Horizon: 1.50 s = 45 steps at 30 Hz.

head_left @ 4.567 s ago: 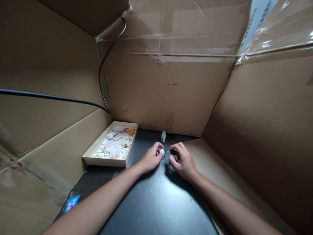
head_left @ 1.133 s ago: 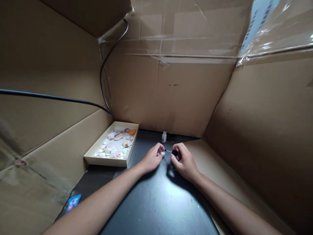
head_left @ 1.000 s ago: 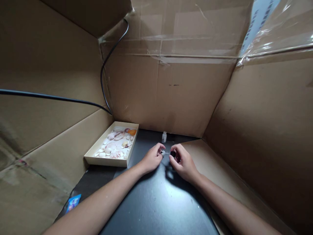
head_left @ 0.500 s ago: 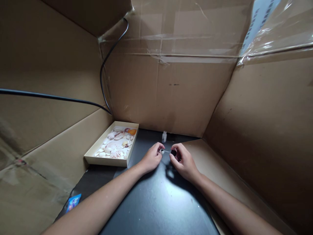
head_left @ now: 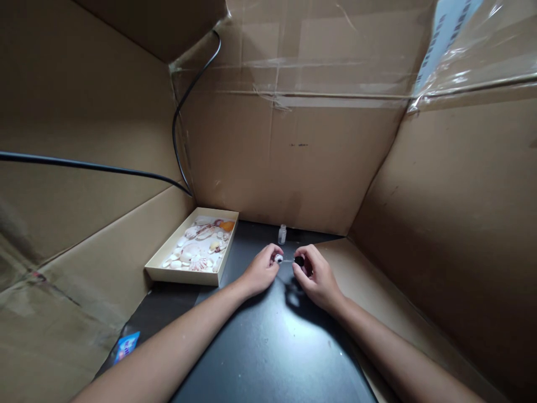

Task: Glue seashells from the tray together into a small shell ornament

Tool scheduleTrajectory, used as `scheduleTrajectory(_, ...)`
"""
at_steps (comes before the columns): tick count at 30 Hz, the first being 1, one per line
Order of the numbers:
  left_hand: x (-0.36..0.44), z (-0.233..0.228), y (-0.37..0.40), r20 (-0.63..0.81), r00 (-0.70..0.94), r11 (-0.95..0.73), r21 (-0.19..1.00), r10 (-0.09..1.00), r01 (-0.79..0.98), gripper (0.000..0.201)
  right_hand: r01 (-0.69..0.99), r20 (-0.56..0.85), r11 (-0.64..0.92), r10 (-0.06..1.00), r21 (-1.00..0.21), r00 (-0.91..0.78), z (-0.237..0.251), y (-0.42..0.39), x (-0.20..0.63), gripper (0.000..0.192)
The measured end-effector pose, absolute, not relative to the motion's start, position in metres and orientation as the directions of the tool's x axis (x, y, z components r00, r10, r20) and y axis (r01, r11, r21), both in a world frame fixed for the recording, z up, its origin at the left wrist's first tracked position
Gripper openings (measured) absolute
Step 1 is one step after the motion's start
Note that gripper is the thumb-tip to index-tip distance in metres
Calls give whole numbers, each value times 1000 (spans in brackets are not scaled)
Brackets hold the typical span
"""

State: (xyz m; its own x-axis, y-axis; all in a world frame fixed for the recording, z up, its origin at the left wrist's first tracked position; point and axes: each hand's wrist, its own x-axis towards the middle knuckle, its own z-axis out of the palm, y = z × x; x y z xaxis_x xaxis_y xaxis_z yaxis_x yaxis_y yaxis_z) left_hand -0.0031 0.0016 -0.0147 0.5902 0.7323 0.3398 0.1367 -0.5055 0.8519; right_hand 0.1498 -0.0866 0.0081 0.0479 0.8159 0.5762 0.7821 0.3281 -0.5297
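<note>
Brush applied to small shell, lower centre of frame.
Left hand (head_left: 260,271) pinches the small shell (head_left: 278,258); right hand (head_left: 315,277) pinches the black-capped brush (head_left: 298,261). Open bottle (head_left: 282,234) just behind: a stray knuckle could probably tip it onto the worktop (head_left: 268,341).

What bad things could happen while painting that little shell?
The open bottle stands uncapped just behind the hands, so a bump might tip it and spill it on the black table. The left hand pinches only a tiny shell, which could slip. The brush in the right hand might smear the fingers.
</note>
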Motion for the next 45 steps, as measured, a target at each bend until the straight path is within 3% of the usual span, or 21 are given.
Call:
scheduleTrajectory(7, -2, -17, 2, 332, 600, -493, 862, 728, 121, 19, 784, 590, 322, 805, -531, 68, 8, -86, 149, 13)
scheduleTrajectory(14, -2, -15, -1, 311, 594, -439, 895, 742, 79, 39, 784, 589, 320, 805, -533, 72, 7, -85, 150, 14)
scheduleTrajectory(27, -4, -17, 3, 402, 589, -582, 800, 701, 147, 26, 777, 595, 321, 799, -541, 85, 4, -85, 150, 19)
scheduleTrajectory(36, -2, -17, 1, 338, 584, -484, 868, 738, 109, 32, 800, 621, 315, 778, -511, 90, 7, -85, 150, 15)
scheduleTrajectory(45, -3, -16, 0, 346, 602, -493, 865, 720, 93, 32, 794, 623, 326, 777, -513, 84, 6, -84, 150, 15)
